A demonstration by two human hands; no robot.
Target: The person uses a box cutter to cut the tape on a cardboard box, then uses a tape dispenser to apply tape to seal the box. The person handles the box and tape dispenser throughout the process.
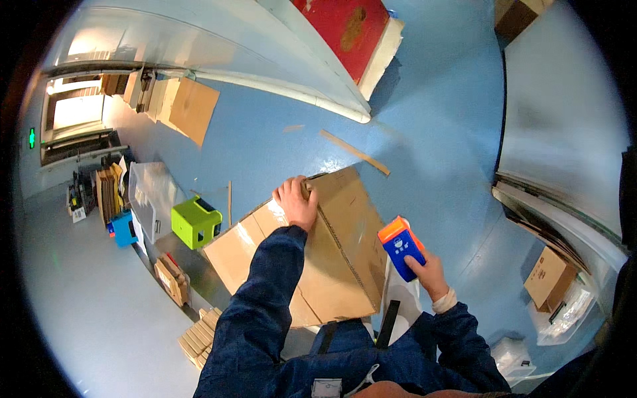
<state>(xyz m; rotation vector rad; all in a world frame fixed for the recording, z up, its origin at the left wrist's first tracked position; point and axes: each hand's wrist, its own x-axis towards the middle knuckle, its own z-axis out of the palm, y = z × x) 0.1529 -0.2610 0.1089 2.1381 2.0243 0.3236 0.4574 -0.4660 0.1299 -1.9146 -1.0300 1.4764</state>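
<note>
Before me is a large cardboard box (343, 248), with shiny clear tape across its left face. My left hand (297, 203) grips its far upper edge, fingers curled over the rim and thumb on the near side. Off the box's right side, my right hand (429, 273) holds a small blue and orange box-shaped item (401, 248) that bears white printing. The thumb presses on its blue face, and its underside is hidden. A bright green plastic bin (195, 222) lies just left of the cardboard box.
A clear plastic tub (153, 199) and a blue bin (122, 229) stand at left. Flat cartons (191, 107) lean by the wall. A cardboard strip (354, 151) lies on the blue floor. On the right are a small carton (550, 278) and metal panels (562, 124).
</note>
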